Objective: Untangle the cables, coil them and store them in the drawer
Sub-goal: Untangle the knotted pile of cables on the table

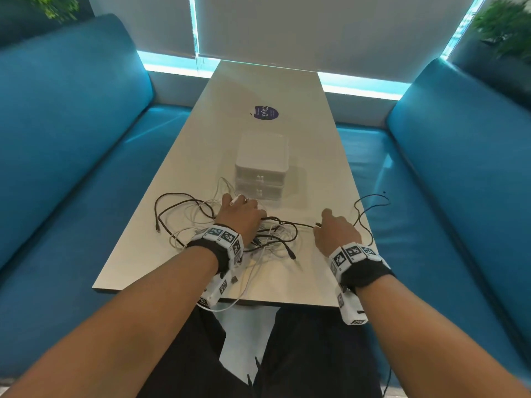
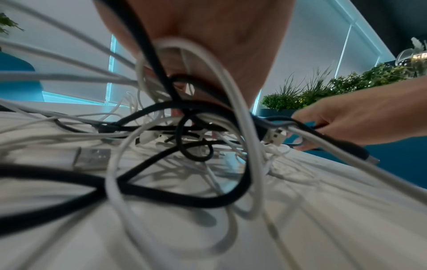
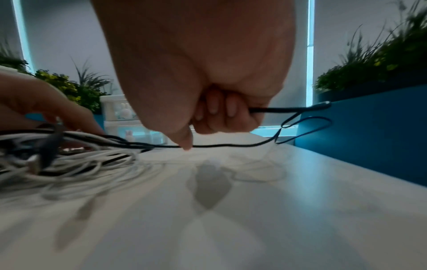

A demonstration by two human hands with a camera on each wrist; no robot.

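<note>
A tangle of black and white cables (image 1: 273, 239) lies on the near half of the table (image 1: 258, 87). My left hand (image 1: 240, 215) rests on top of it, fingers curled, with a white plug sticking out between them. In the left wrist view white and black strands (image 2: 184, 127) loop up into the palm (image 2: 208, 36). My right hand (image 1: 333, 231) is to the right of the pile and grips a thin black cable (image 3: 231, 145) in curled fingers (image 3: 219, 113). That cable loops on past the table's right edge (image 1: 370, 201). The white two-drawer unit (image 1: 261, 156) stands shut just behind the hands.
Blue sofas (image 1: 71, 124) (image 1: 459, 168) flank the narrow table. A dark round sticker (image 1: 266, 112) lies beyond the drawer unit. One white cable hangs over the near table edge (image 1: 230, 307). A silver USB plug (image 2: 92, 157) lies in the pile. Plants stand behind both sofas.
</note>
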